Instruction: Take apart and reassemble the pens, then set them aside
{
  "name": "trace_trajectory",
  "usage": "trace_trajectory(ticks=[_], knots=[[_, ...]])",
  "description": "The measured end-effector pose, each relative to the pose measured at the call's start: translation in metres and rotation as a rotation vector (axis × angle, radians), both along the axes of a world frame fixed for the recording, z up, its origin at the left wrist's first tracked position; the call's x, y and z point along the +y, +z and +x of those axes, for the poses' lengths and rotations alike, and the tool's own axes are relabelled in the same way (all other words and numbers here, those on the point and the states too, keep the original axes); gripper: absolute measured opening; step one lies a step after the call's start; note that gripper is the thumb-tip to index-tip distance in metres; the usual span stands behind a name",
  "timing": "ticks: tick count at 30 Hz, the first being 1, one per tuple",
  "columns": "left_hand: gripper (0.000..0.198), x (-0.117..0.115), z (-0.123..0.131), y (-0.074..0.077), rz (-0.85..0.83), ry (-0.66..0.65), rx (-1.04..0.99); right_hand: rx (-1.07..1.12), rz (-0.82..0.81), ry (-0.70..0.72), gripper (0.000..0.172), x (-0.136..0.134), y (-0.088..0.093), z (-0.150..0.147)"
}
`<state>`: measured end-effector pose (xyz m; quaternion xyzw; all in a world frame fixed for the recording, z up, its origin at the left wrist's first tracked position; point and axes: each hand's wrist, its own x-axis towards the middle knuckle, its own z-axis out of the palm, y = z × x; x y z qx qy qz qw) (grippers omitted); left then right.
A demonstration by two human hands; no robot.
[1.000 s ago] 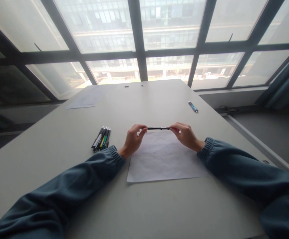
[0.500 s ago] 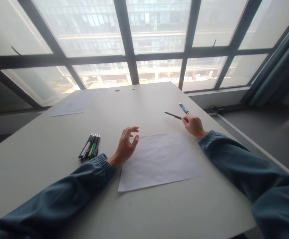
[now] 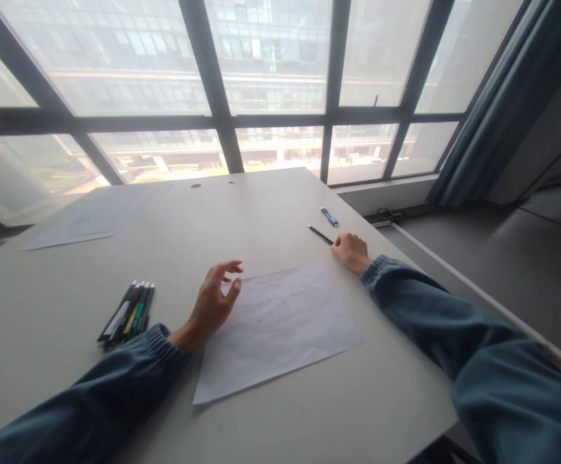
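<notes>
One pen [image 3: 320,234] | right hand [image 3: 351,252]: grasping it, near table [image 3: 265,222] edge | left hand [image 3: 211,301]: released, at paper [image 3: 280,332] edge

In our right grip [image 3: 352,252] we see a black pen [image 3: 320,234]; just beyond it, blue-and-black pens [image 3: 329,216]. Left of our left grip [image 3: 211,301], a bundle of pens [image 3: 128,316] shows black with white, yellow and green patches. Between both grips our paper [image 3: 280,328] is white; beneath them, the counter [image 3: 271,428] is pale grey. Our sleeves [image 3: 420,303] are plain dark blue.
</notes>
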<state>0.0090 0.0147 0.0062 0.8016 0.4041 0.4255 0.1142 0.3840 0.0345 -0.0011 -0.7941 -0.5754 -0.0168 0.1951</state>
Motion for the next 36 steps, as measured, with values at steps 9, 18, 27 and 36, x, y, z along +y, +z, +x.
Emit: trace_trajectory(ticks=[9, 18, 27, 36], knots=[[0.032, 0.0, 0.0, 0.0, -0.012, -0.007, 0.003, 0.085, 0.009, -0.068, 0.022, 0.024, 0.003, -0.003], [0.032, 0.002, 0.0, -0.003, -0.029, -0.015, -0.007, 0.133, 0.017, -0.143, 0.025, 0.053, 0.005, 0.007], [0.032, 0.002, 0.0, -0.003, -0.042, -0.017, 0.0, 0.151, 0.029, -0.165, 0.026, 0.069, 0.003, 0.012], [0.032, 0.001, 0.0, -0.002, -0.055, -0.027, -0.003, 0.158, 0.031, -0.157, 0.028, 0.075, 0.0, 0.014]])
